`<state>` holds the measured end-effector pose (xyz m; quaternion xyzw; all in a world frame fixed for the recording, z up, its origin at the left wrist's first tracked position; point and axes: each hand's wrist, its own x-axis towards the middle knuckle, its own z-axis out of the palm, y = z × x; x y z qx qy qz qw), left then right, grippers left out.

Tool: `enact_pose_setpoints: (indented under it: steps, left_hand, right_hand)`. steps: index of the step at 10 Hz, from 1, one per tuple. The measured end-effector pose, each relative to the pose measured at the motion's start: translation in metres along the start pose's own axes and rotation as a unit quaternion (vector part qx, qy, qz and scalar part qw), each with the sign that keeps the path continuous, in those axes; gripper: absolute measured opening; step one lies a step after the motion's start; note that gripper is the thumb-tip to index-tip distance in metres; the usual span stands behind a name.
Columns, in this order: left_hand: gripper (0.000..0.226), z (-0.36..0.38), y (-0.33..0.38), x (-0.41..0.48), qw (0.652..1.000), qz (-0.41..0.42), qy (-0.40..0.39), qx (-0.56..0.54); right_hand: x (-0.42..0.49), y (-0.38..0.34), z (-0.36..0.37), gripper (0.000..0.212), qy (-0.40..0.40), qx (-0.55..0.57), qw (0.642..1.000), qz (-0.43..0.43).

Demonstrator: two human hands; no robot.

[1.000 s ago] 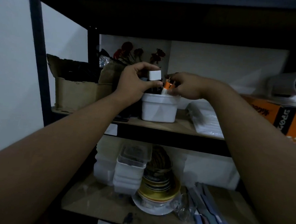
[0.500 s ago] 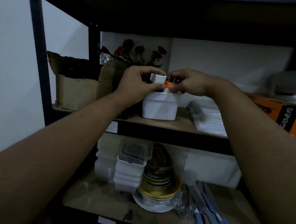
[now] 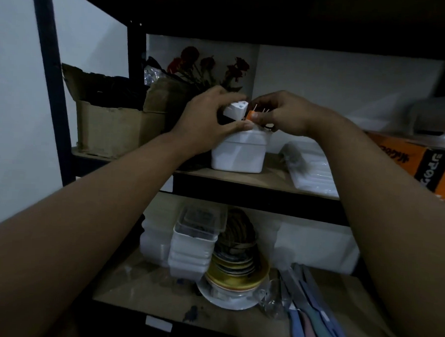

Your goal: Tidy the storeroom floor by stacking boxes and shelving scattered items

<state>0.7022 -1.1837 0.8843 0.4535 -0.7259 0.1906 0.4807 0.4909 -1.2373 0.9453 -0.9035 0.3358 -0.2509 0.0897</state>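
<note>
White plug adapter (image 3: 235, 110) sat pinched in the left hand (image 3: 208, 123) just above the open white tub (image 3: 239, 153), which stood at the front edge of the middle shelf (image 3: 267, 181). Just beside it, the right hand (image 3: 283, 115) pinched an orange plug (image 3: 250, 116), prongs up. Shelving small items looked to be the step in hand; next, both pieces would need lowering into the tub and letting go. Lettering on the orange carton (image 3: 422, 163) at the shelf's right end was too blurred to read.

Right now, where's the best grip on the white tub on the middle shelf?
Take the white tub by its side walls under the rim, probably from the front. It stands upright near the shelf edge, front face bare; left hand and right hand hold a white adapter and orange plug over its open top.
</note>
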Motion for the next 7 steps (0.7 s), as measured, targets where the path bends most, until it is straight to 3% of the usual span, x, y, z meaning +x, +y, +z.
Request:
enact_pose_setpoints:
  steps: [1,4,5,7]
  left_hand:
    - [0.042,-0.003,0.000,-0.008,1.000,0.021,0.008,0.002]
    - [0.045,0.004,0.006,-0.006,0.998,-0.039,0.030,0.035]
    - [0.046,-0.001,0.006,-0.012,0.999,-0.041,0.010,0.019]
    - [0.047,-0.007,0.016,-0.017,0.991,-0.043,-0.013,0.130]
  right_hand:
    - [0.001,0.000,0.002,0.032,-0.001,-0.022,1.000,-0.009]
    - [0.000,0.007,0.001,0.024,0.009,0.006,1.000,0.004]
    - [-0.006,0.006,0.005,0.034,0.035,-0.013,0.999,0.006]
    - [-0.009,0.003,0.024,0.052,0.100,-0.010,0.995,0.014]
